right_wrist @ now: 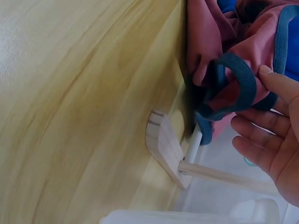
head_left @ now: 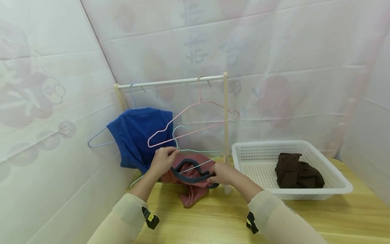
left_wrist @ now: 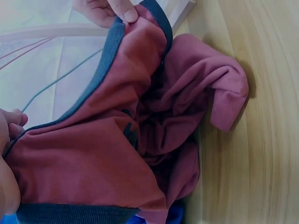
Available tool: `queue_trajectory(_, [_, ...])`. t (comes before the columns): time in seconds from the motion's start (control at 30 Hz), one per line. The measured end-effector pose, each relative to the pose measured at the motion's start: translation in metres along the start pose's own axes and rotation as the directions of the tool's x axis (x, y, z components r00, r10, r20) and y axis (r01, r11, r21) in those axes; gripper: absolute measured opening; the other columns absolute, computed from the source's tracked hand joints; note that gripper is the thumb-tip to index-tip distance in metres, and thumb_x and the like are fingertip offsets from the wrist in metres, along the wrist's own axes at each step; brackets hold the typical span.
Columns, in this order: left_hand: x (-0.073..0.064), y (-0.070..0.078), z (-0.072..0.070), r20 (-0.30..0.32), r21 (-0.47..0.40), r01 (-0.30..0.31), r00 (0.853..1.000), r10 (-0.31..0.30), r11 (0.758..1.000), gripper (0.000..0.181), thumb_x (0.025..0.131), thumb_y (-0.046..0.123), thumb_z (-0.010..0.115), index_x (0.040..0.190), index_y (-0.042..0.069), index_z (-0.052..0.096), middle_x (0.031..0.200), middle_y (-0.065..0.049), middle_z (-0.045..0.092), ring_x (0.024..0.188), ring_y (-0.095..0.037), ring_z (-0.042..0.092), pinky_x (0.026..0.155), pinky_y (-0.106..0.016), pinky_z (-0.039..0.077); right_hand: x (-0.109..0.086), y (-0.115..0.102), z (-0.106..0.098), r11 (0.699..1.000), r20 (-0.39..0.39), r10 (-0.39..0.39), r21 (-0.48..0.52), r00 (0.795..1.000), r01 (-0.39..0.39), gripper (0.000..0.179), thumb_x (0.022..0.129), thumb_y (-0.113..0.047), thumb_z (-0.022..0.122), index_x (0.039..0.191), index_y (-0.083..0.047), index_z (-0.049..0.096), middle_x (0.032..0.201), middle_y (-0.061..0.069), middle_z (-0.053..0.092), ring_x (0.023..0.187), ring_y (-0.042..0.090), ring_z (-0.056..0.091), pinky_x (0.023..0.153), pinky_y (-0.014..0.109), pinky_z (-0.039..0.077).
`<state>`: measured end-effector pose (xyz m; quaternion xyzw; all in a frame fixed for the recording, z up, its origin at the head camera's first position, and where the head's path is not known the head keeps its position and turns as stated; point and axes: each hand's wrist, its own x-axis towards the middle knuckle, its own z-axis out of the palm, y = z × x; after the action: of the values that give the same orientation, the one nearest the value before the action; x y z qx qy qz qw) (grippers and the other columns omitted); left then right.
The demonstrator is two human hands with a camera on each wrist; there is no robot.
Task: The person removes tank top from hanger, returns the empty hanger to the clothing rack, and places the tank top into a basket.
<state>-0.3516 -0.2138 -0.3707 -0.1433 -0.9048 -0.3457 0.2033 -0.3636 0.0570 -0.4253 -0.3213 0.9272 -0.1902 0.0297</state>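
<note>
My left hand (head_left: 166, 157) pinches a mint-green hanger (head_left: 181, 127) at the neck below its hook. A dusty-pink top (left_wrist: 93, 158) with dark teal ribbed trim hangs from about the same spot, its lower part bunched on the table. My right hand (head_left: 223, 174) pinches the top's trimmed edge between thumb and fingers, close to the hanger's right end. Seen from the right wrist, the thumb of the right hand (right_wrist: 280, 126) lies over pink cloth beside a loop of trim. One hanger arm crosses the neck opening; part of the hanger is hidden by cloth.
A white rail (head_left: 170, 82) on wooden posts stands behind. From it hang a blue sleeveless top (head_left: 143, 132) on a blue hanger and a bare pink hanger (head_left: 189, 106). To the right, a white basket (head_left: 307, 195) holds a dark brown garment (head_left: 297, 173) on the wooden table (head_left: 195, 227).
</note>
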Motion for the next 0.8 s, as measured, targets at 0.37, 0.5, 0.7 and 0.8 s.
queue_trajectory(0.37, [0.003, 0.011, 0.005, -0.021, 0.003, 0.130, 0.991, -0.130, 0.991, 0.022, 0.097, 0.025, 0.064, 0.104, 0.008, 0.076, 0.079, -0.007, 0.069, 0.061, -0.014, 0.053, 0.059, -0.028, 0.045, -0.002, -0.014, 0.009, 0.998, -0.044, -0.004, -0.069, 0.999, 0.001, 0.038, 0.088, -0.044, 0.071, 0.115, -0.018, 0.072, 0.115, 0.005, 0.065, 0.107, 0.026, 0.061, 0.086, 0.043, 0.051])
queue_trajectory(0.5, [0.006, 0.016, 0.006, -0.029, -0.026, 0.179, 0.983, -0.179, 0.984, 0.021, 0.096, 0.024, 0.066, 0.100, 0.007, 0.076, 0.077, -0.008, 0.068, 0.064, -0.015, 0.053, 0.060, -0.029, 0.044, 0.000, -0.026, 0.010, 0.996, -0.119, -0.081, -0.048, 0.990, 0.076, 0.039, 0.091, -0.043, 0.067, 0.119, -0.016, 0.070, 0.116, 0.007, 0.062, 0.106, 0.026, 0.060, 0.088, 0.044, 0.051])
queue_trajectory(0.7, [0.010, 0.021, 0.010, 0.006, -0.119, 0.274, 0.961, -0.275, 0.954, 0.019, 0.095, 0.023, 0.066, 0.095, 0.006, 0.075, 0.085, -0.007, 0.069, 0.070, -0.016, 0.054, 0.061, -0.026, 0.044, 0.011, -0.049, 0.017, 0.977, -0.194, -0.124, 0.145, 0.973, 0.154, 0.031, 0.097, -0.035, 0.063, 0.117, -0.011, 0.069, 0.106, 0.005, 0.067, 0.091, 0.017, 0.063, 0.074, 0.032, 0.052])
queue_trajectory(0.8, [0.011, 0.024, 0.012, 0.051, -0.190, 0.331, 0.943, -0.327, 0.924, 0.020, 0.096, 0.022, 0.065, 0.096, 0.005, 0.073, 0.095, -0.009, 0.069, 0.074, -0.017, 0.054, 0.061, -0.027, 0.044, 0.017, -0.060, 0.024, 0.956, -0.236, -0.113, 0.240, 0.965, 0.170, 0.035, 0.097, -0.036, 0.061, 0.119, -0.010, 0.068, 0.101, 0.003, 0.069, 0.086, 0.013, 0.064, 0.072, 0.028, 0.052])
